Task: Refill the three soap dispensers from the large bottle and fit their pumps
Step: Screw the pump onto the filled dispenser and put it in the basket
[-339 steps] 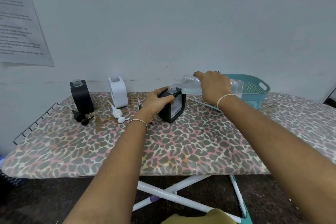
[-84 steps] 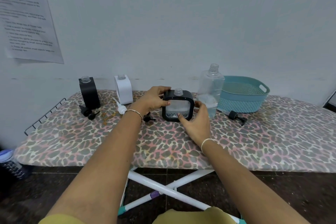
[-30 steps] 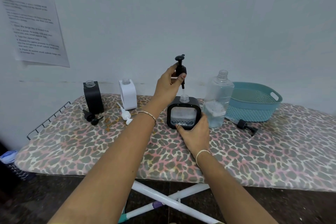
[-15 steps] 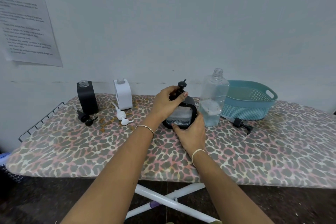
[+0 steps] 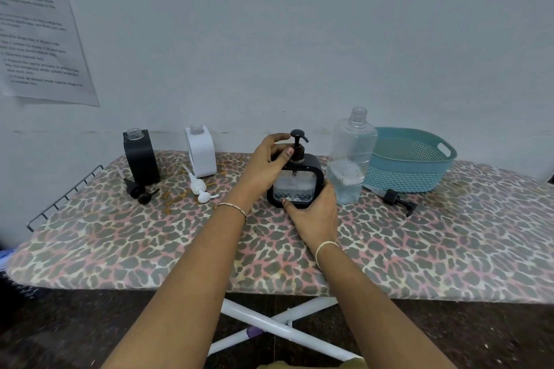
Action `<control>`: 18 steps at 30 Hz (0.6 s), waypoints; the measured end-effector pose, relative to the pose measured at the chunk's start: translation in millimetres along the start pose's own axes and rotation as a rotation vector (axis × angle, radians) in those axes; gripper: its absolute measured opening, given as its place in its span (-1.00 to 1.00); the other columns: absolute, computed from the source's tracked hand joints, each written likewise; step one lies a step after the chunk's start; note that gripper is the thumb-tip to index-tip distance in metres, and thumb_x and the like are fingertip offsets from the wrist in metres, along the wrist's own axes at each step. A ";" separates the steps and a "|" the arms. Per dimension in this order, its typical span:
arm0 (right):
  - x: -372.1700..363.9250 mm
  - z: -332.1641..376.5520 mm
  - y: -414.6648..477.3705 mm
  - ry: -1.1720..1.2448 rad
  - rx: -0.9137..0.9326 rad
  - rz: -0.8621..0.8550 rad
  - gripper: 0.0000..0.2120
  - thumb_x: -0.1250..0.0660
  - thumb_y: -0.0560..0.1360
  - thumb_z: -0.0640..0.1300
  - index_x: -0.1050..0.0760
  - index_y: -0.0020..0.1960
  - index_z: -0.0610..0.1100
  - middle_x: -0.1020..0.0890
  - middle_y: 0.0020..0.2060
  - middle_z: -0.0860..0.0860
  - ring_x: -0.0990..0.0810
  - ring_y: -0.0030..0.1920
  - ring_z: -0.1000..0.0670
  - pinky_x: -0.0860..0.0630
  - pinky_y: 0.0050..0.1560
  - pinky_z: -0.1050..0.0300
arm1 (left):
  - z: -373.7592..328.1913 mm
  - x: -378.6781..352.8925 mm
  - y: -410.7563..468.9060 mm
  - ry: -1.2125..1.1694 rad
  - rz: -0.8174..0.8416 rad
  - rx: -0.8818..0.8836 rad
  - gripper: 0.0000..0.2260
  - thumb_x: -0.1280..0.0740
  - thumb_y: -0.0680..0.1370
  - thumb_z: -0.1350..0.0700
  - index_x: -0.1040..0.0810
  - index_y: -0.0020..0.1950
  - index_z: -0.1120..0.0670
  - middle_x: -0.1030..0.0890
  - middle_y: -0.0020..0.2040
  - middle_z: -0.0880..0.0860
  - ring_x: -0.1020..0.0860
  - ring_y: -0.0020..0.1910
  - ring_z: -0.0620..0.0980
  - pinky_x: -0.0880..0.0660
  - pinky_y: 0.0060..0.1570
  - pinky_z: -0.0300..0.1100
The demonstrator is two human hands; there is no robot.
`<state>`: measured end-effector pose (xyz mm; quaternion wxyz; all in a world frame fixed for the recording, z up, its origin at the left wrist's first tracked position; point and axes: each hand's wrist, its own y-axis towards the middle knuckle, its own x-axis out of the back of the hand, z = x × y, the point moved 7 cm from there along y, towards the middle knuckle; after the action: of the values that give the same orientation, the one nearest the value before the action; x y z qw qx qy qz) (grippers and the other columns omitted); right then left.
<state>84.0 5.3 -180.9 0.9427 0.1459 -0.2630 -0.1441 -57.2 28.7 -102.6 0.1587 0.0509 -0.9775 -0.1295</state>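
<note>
A square black dispenser [image 5: 296,186] with a clear window stands mid-board, partly filled. A black pump [image 5: 297,145] sits in its neck, and my left hand [image 5: 269,162] pinches the pump's collar. My right hand [image 5: 314,213] grips the dispenser's lower front corner. The large clear bottle [image 5: 350,159] stands uncapped just to the right, holding some liquid. A black dispenser [image 5: 141,157] and a white dispenser [image 5: 200,151] stand open-necked at the back left. A black pump [image 5: 141,190] and a white pump [image 5: 199,186] lie in front of them.
A teal basket [image 5: 419,159] stands at the back right against the wall. Another black pump [image 5: 397,201] lies before it. The leopard-print ironing board [image 5: 299,263] has a wire rack [image 5: 63,198] at its left end. A paper sheet [image 5: 39,36] hangs on the wall.
My left hand has brought the black pump down from above the dispenser and set it into the neck. My right hand kept holding the dispenser's base.
</note>
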 end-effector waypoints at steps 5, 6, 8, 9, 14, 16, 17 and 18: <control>0.1 0.8 -0.2 -0.001 -0.008 0.002 -0.24 -0.57 0.24 0.06 -0.31 0.30 -0.15 -0.46 0.16 -0.04 -0.46 0.23 -0.03 -0.47 0.22 0.01 | -5.0 -1.9 -2.3 0.067 -0.097 -0.030 -0.56 -0.43 0.46 -0.11 -0.41 0.22 0.07 -0.59 0.10 -0.06 -0.55 0.13 -0.13 -0.43 0.08 -0.36; 0.1 0.6 -0.4 0.005 -0.009 0.001 -0.24 -0.57 0.24 0.06 -0.31 0.30 -0.15 -0.46 0.16 -0.04 -0.46 0.23 -0.03 -0.48 0.21 -0.01 | -8.3 -3.0 -1.9 0.105 -0.130 -0.046 -0.52 -0.47 0.41 -0.13 -0.43 0.18 0.08 -0.59 0.09 -0.05 -0.55 0.09 -0.14 -0.43 0.04 -0.38; 0.0 0.5 -0.8 0.013 -0.013 0.001 -0.23 -0.57 0.24 0.07 -0.31 0.31 -0.14 -0.46 0.17 -0.03 -0.46 0.23 -0.03 -0.48 0.21 -0.02 | -12.4 -6.4 0.2 0.199 -0.169 -0.066 -0.52 -0.50 0.37 -0.14 -0.44 0.11 0.10 -0.58 0.05 -0.03 -0.54 0.00 -0.14 -0.39 -0.09 -0.48; 0.0 0.4 -0.9 0.014 -0.012 0.002 -0.22 -0.57 0.24 0.07 -0.30 0.32 -0.14 -0.46 0.17 -0.03 -0.46 0.23 -0.02 -0.48 0.21 -0.02 | -13.6 -7.5 1.5 0.239 -0.183 -0.076 -0.55 -0.50 0.39 -0.13 -0.44 0.08 0.10 -0.57 0.04 -0.02 -0.52 -0.02 -0.13 -0.37 -0.15 -0.49; 0.1 -0.2 -0.5 0.004 -0.019 0.017 -0.24 -0.56 0.26 0.06 -0.30 0.33 -0.15 -0.46 0.18 -0.04 -0.45 0.24 -0.03 -0.46 0.24 -0.01 | -10.5 -5.8 9.4 0.294 -0.144 -0.084 -0.65 -0.43 0.48 -0.06 -0.50 0.12 0.13 -0.60 0.09 0.06 -0.56 0.03 -0.04 -0.40 -0.06 -0.32; 0.3 -0.2 -0.5 0.003 -0.017 0.018 -0.24 -0.56 0.27 0.05 -0.29 0.34 -0.15 -0.45 0.20 -0.04 -0.44 0.25 -0.03 -0.45 0.25 0.01 | -9.4 -4.8 9.2 0.300 -0.080 -0.089 -0.66 -0.37 0.54 -0.02 -0.52 0.21 0.15 -0.59 0.17 0.10 -0.56 0.12 -0.02 -0.39 0.02 -0.33; 0.5 -0.3 -0.8 0.003 -0.017 0.018 -0.24 -0.56 0.27 0.04 -0.29 0.34 -0.15 -0.45 0.20 -0.04 -0.44 0.25 -0.03 -0.44 0.26 0.01 | -9.3 -4.1 7.0 0.317 -0.053 -0.098 -0.66 -0.33 0.57 0.01 -0.50 0.28 0.15 -0.57 0.21 0.10 -0.54 0.18 -0.02 -0.36 0.06 -0.35; 0.9 -0.1 -1.0 0.002 -0.016 0.017 -0.24 -0.56 0.28 0.04 -0.29 0.34 -0.15 -0.45 0.20 -0.04 -0.44 0.25 -0.03 -0.44 0.26 0.02 | -9.4 -3.3 4.0 0.325 -0.036 -0.110 -0.65 -0.29 0.60 0.04 -0.46 0.34 0.15 -0.56 0.25 0.08 -0.51 0.22 -0.05 -0.33 0.09 -0.39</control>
<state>84.7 4.1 -180.9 0.9454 0.1362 -0.2620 -0.1379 -51.3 30.8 -93.9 0.3148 0.0799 -0.9293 -0.1757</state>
